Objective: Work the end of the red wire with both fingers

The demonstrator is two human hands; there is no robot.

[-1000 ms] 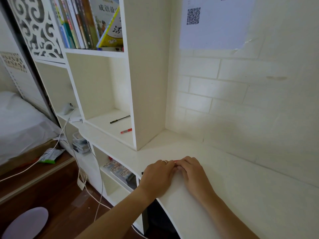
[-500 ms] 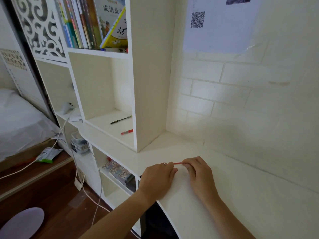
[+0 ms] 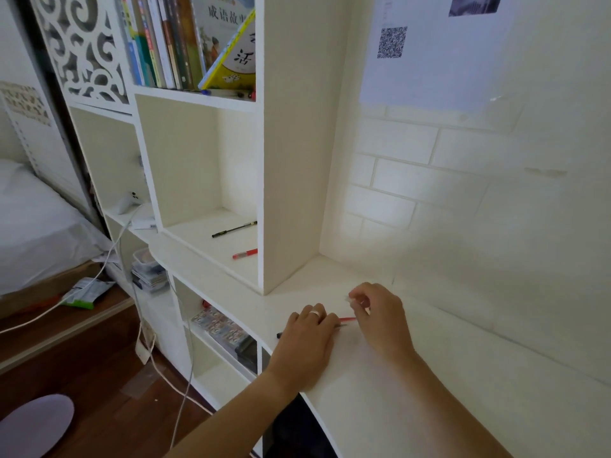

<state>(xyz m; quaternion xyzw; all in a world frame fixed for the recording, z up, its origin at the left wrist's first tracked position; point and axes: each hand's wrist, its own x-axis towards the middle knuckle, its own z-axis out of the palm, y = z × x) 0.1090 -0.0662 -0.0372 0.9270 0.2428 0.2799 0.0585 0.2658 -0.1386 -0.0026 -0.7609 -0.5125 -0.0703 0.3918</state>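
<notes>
near the desk edge (image 3: 299, 396), left hand (image 3: 305, 342) grips red pen (image 3: 347, 319)

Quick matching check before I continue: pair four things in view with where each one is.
Things:
1. red pen
2. black pen
3. left hand
4. yellow book

Places:
A. leaning in the upper shelf
B. on the desk, over a pen
C. cubby floor, nearer the front edge
D. cubby floor, farther back

Pairs: 1-C, 2-D, 3-B, 4-A

Left hand (image 3: 309, 338) palm-down, fingers curled under — right hand (image 3: 380, 314) raised, fingertips pinched.
</notes>
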